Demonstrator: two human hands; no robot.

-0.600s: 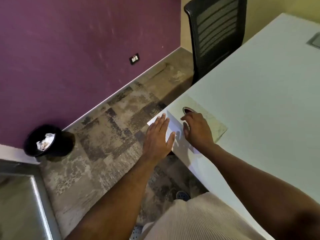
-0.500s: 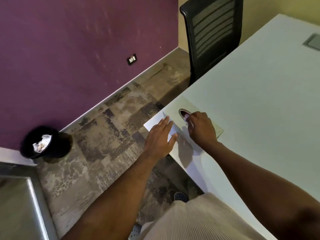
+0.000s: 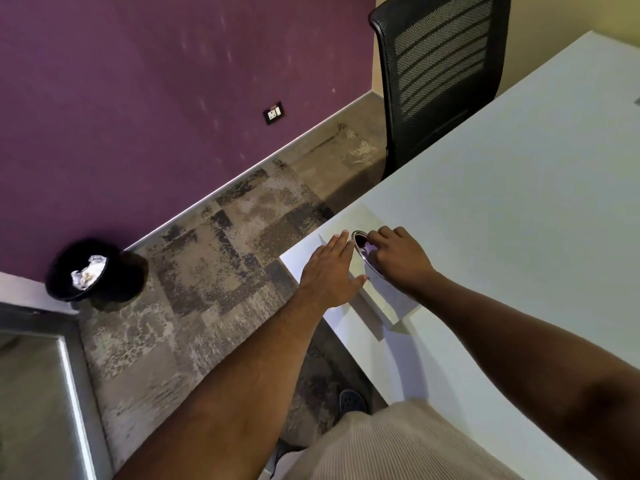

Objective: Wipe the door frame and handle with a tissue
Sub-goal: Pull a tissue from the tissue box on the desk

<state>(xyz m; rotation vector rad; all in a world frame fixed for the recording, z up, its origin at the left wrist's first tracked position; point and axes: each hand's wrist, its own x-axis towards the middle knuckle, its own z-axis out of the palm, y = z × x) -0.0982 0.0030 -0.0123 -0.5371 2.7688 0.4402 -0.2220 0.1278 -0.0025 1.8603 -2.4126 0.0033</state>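
Hands meet at the near corner of a white worktop, seen from the head camera looking steeply down. The left hand lies flat, palm down, fingers straight and close together, thumb out to the side, pressing on a white tissue box at the worktop's corner. Its forearm runs up from the lower left, almost straight. The right hand is bent at the wrist, knuckles raised, with its fingers curled down into the box's oval, chrome-rimmed opening; whether they pinch a tissue there cannot be told, and no tissue shows outside the box. The right forearm comes in from the lower right edge. On the carpeted floor by the purple wall stands a black bin with crumpled paper in it. A black mesh chair stands at the worktop's far side.
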